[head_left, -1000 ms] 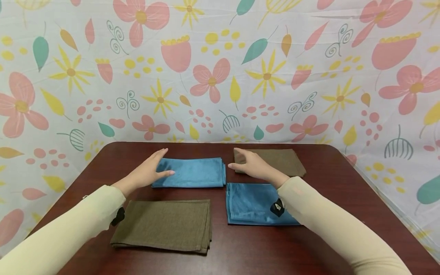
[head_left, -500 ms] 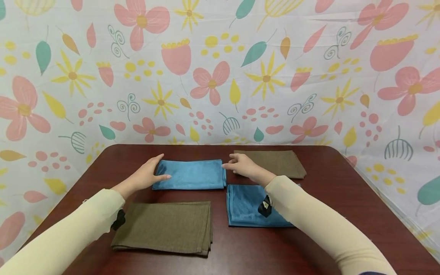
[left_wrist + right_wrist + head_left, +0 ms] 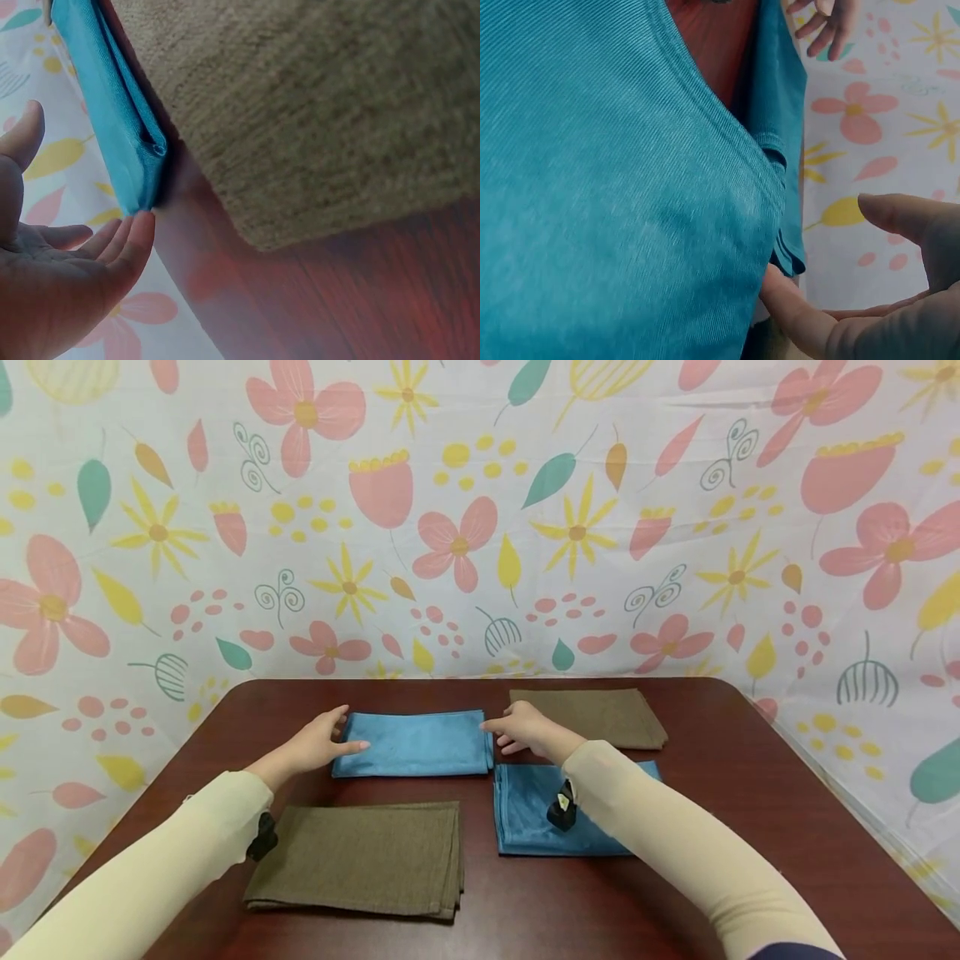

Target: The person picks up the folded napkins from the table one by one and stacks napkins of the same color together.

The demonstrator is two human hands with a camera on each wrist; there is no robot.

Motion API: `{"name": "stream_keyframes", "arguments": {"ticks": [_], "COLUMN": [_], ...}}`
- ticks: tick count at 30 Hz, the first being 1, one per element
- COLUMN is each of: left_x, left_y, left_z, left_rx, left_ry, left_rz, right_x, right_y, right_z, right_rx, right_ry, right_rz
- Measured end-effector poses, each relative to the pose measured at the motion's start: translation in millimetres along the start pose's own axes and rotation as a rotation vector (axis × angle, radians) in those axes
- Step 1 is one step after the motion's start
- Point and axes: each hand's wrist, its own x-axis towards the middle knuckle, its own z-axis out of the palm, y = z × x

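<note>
Both hands have drawn in to the far blue cloth (image 3: 412, 743).
The right hand (image 3: 528, 727), a second ago apart from the cloth's right end, has come left until a fingertip overlaps that end; the left hand (image 3: 311, 747) has lowered, its raised fingertips going from beyond the cloth's far left corner to just beside it.

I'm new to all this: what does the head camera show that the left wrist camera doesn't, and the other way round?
Only the head view shows the far brown cloth, the near blue cloth and the person's pale sleeves.

Only the left wrist view looks end-on into the folded layers at the left hand's end of the far blue cloth.

Both share that far blue cloth, the left hand, the near brown cloth, the dark red table and the flowered backdrop.
</note>
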Motion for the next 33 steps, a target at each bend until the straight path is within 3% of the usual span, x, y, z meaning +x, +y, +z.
{"name": "stream_keyframes", "arguments": {"ticks": [7,14,22,33], "left_x": [2.4,6.4,9.7,13.8], "left_y": [-7.4,-11.7,-13.5,-14.5], "left_z": [1.3,4.1,5.0,6.4], "left_rx": [0.016,-0.066,-0.203,-0.262], "left_ry": [-0.017,-0.007,0.004,0.006], "left_rz": [-0.03,-0.15,-0.233,-0.278], "right_x": [8.2,13.1,19.2,24.7], "right_y": [-2.9,-5.5,-7.5,-6.8], "right_z": [5.5,7.1,12.1,14.4], "right_rx": [0.077,0.181,0.203,0.227], "right_ry": [0.003,0.002,0.036,-0.013], "right_rz": [0.061,0.138,0.141,0.162]}}
